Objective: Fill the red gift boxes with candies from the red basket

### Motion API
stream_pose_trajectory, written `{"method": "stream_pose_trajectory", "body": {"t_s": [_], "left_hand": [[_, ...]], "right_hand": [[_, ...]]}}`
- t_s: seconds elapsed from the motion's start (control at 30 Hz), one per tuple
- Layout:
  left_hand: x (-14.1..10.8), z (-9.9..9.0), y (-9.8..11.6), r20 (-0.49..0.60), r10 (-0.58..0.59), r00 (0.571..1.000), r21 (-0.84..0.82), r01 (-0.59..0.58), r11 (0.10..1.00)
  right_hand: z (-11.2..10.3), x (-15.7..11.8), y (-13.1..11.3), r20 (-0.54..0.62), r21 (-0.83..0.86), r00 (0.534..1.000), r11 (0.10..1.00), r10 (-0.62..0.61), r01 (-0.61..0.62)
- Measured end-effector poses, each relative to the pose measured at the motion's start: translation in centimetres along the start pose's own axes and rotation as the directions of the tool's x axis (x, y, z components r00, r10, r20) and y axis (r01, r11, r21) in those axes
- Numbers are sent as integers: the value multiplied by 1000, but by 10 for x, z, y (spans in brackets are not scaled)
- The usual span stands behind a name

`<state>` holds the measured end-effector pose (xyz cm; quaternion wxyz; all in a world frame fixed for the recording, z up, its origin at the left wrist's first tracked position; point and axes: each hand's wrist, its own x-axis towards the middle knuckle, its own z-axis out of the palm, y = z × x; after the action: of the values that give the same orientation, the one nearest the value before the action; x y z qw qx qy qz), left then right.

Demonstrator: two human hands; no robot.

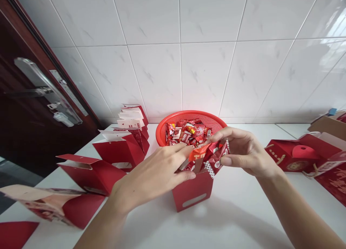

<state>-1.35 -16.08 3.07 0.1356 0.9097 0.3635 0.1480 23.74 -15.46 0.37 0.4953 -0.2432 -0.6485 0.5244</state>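
Observation:
Upright on the white table stands a small red candy box (193,193) with a pale oval window low on its front. Wrapped candies (198,158) in red and orange wrappers are bunched at its open top. My left hand (156,173) is closed at the box's upper left, its thumb along the front rim and its fingers reaching over the candies. From the right, my right hand (244,153) pinches a dark red wrapped candy (216,160) with checkered ends, above the box's right side. How deep the candies sit is hidden. Behind the box, a red plastic basket (162,128) holds many wrapped candies.
Several open red boxes (119,148) stand in a row along the left. Closed red gift boxes (294,157) are at the right, near a brown cardboard carton (328,124). A tiled wall (205,79) rises behind the table, and a dark door (24,108) is at the left.

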Motion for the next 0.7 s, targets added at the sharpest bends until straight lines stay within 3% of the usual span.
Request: {"method": "stream_pose_trajectory", "body": {"t_s": [0.2, 0.4, 0.6, 0.7], "left_hand": [[-1, -4, 0, 95, 112, 989, 3, -113, 994], [-2, -5, 1, 71, 106, 992, 34, -109, 993], [-5, -6, -5, 148, -25, 989, -12, 27, 1000], [-7, -7, -8, 178, -103, 979, 6, 103, 995]], "right_hand": [[2, 4, 6, 37, 42, 999, 999, 23, -25], [4, 6, 9, 29, 59, 999, 997, 43, -44], [18, 8, 22, -44, 112, 999, 994, 15, -10], [25, 8, 29, -3, 128, 1000, 991, 26, -26]]}}
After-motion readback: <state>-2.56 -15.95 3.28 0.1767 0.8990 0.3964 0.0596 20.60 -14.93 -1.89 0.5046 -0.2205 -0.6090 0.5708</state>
